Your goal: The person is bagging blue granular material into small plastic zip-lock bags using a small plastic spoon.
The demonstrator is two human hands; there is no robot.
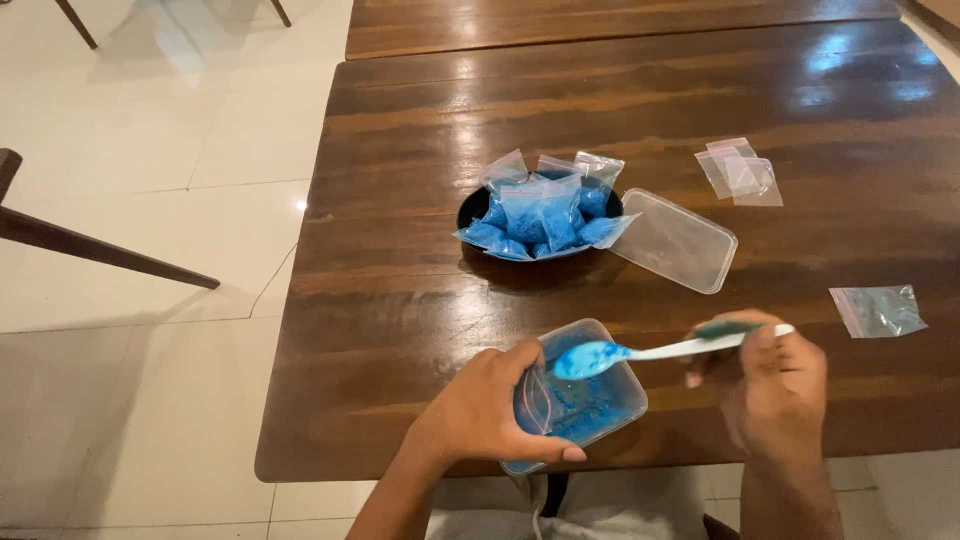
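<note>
Head cam: left hand point(490, 405) pinches flimsy, slippery small zip bag point(533, 400) by its mouth over near plastic container point(600, 415); right hand point(770, 385) clamped on light, stiff white spoon point(640, 353) w/ loose blue powder point(585, 358), spills easily.

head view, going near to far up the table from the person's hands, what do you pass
clear tub of blue powder steadied by left hand, white spoon in right hand → clear lid → black bowl of filled blue bags

Bright overhead glare, slight motion blur
</note>
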